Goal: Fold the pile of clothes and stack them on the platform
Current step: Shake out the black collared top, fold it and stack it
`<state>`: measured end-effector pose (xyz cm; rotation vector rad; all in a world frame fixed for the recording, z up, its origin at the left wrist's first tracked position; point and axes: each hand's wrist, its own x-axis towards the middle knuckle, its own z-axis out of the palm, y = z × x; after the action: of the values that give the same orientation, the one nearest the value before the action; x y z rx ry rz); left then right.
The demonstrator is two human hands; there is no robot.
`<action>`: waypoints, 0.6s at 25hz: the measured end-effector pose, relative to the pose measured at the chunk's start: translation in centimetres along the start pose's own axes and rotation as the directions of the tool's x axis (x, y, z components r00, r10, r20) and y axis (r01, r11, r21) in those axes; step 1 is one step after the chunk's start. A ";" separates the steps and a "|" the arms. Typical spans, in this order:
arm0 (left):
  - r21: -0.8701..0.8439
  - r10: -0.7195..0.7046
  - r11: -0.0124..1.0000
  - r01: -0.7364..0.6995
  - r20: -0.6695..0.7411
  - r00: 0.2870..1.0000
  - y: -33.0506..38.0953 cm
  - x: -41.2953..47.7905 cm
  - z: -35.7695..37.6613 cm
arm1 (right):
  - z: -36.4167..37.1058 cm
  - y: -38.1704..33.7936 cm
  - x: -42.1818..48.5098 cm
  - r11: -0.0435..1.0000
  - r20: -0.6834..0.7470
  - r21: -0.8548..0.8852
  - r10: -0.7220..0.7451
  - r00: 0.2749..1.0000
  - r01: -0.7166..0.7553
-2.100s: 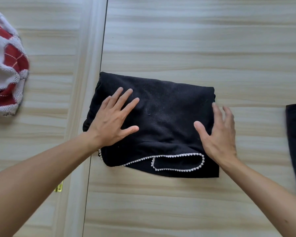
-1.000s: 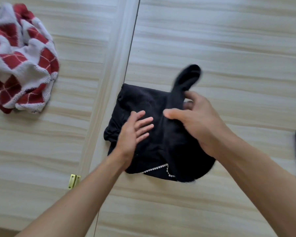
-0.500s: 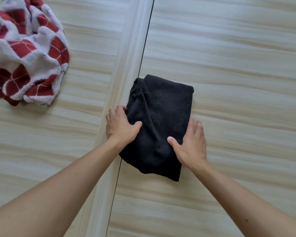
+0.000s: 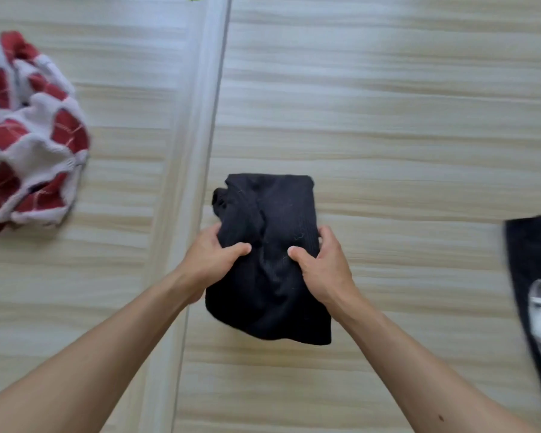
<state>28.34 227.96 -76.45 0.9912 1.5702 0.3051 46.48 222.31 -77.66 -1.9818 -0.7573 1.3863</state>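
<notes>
Head view: folded black knit (image 4: 275,214) lies on, or just off, the wood surface (image 4: 388,120), btwn both hands. L hand (image 4: 213,257) pinches its left edge, thumb on top; R hand (image 4: 322,267) same on the right. Prob. light, soft, floppy: far end may sag, so grip mid-sides w/ fingers underneath.

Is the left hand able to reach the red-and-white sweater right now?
Probably not yet: the left hand grips the folded black garment, though nothing blocks the way to the red-and-white sweater.
</notes>
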 end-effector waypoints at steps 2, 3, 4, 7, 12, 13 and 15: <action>-0.061 0.043 0.997 -0.040 0.055 0.998 2.0 -3.0 2.9 | -4.5 -0.1 -1.6 0.998 -0.022 0.041 -0.038 0.999 0.039; -0.096 0.062 0.994 -0.053 0.087 0.994 3.1 -4.5 5.0 | -7.3 0.1 -2.6 0.997 -0.037 0.057 -0.053 0.998 0.055; -0.125 0.080 0.990 -0.065 0.116 0.990 4.1 -6.0 7.1 | -10.2 0.5 -3.6 0.995 -0.056 0.067 -0.068 0.996 0.072; -0.188 0.136 0.978 -0.095 0.224 0.965 7.6 -10.2 15.7 | -20.6 2.4 -6.8 0.994 -0.172 0.045 -0.089 0.981 0.099; -0.183 0.219 0.971 -0.156 0.402 0.889 11.8 -15.1 32.8 | -38.8 6.7 -12.0 0.997 -0.409 0.003 -0.071 0.910 0.079; -0.212 0.247 0.963 -0.169 0.428 0.869 12.5 -15.9 36.1 | -42.0 7.7 -12.5 0.997 -0.444 -0.002 -0.067 0.893 0.074; -0.266 0.258 0.953 -0.144 0.465 0.847 13.3 -17.3 41.9 | -47.4 9.9 -12.8 0.999 -0.500 0.002 -0.042 0.865 0.050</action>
<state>70.90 209.80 -67.05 0.9668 0.9414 0.3324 88.90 199.34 -64.16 -2.1620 -0.5410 0.7804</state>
